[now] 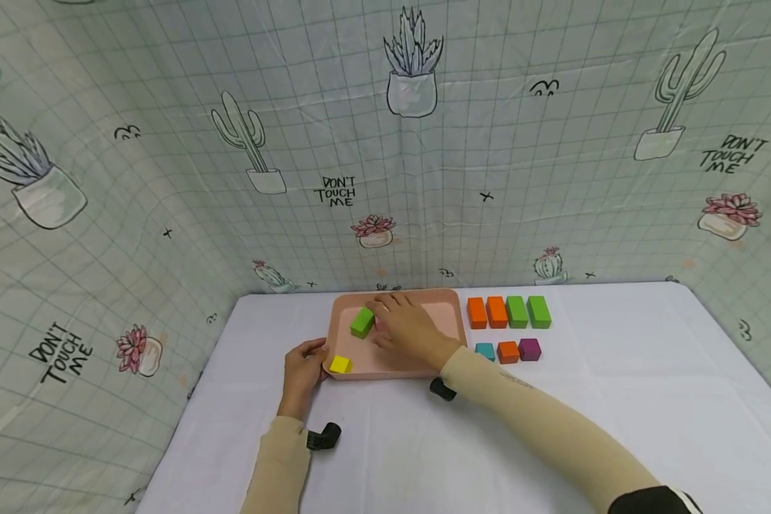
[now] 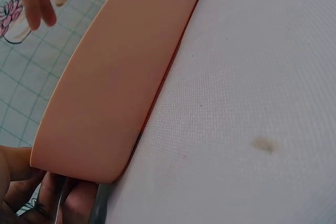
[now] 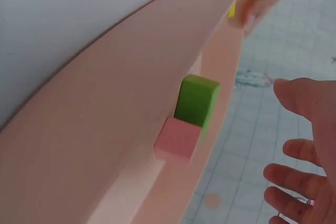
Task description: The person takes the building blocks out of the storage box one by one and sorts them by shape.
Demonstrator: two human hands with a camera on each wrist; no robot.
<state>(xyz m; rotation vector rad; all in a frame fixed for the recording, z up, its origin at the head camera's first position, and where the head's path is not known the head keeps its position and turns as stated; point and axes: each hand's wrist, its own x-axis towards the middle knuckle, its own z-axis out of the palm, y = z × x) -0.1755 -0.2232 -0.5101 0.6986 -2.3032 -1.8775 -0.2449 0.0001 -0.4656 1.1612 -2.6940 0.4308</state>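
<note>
A shallow pink tray (image 1: 385,363) lies on the white table. My left hand (image 1: 303,371) holds its left end, the fingers bent about the front corner in the left wrist view. Inside that corner sits a yellow block (image 1: 341,365). Toward the tray's back left is a long green block (image 1: 363,323), with a pink block (image 3: 177,140) right against its end. Over these two blocks reaches my right hand (image 1: 407,328), its fingers loosely spread and nothing between them. From the head view, this hand hides most of the pink block.
Right of the tray stands a back row of two orange blocks (image 1: 487,313) and two green blocks (image 1: 528,312). In front of it are smaller blue (image 1: 485,350), orange (image 1: 508,352) and purple (image 1: 530,349) blocks. A patterned cloth (image 1: 488,143) hangs behind the table.
</note>
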